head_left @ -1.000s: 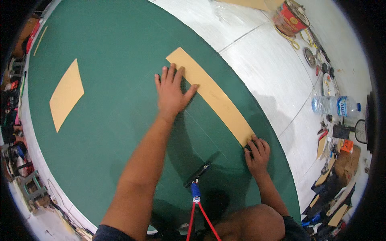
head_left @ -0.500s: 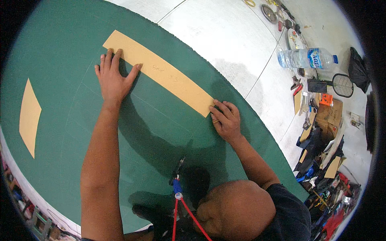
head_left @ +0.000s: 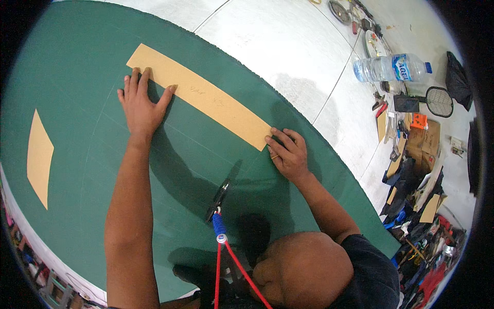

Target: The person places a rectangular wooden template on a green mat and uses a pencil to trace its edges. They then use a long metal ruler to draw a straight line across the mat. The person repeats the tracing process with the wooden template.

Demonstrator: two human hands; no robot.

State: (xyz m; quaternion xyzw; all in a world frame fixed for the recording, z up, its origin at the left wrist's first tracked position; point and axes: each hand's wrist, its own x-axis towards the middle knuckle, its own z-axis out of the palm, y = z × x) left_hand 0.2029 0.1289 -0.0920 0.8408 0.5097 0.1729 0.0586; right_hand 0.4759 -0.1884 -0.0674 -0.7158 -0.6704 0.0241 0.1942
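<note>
Strip of tan card (head_left: 199,99) lies slantwise on the green cloth (head_left: 72,77), close to and roughly along the cloth's upper right edge, its face faintly scribbled on. The left hand (head_left: 141,110) is splayed and unclenched, fingertips and thumb resting along the strip's inner long side near its upper end. The right hand (head_left: 292,153) touches the lower end with bent fingers; whether it pinches cannot be told. A four-sided tan piece (head_left: 40,160) lies near the cloth's left edge.
</note>
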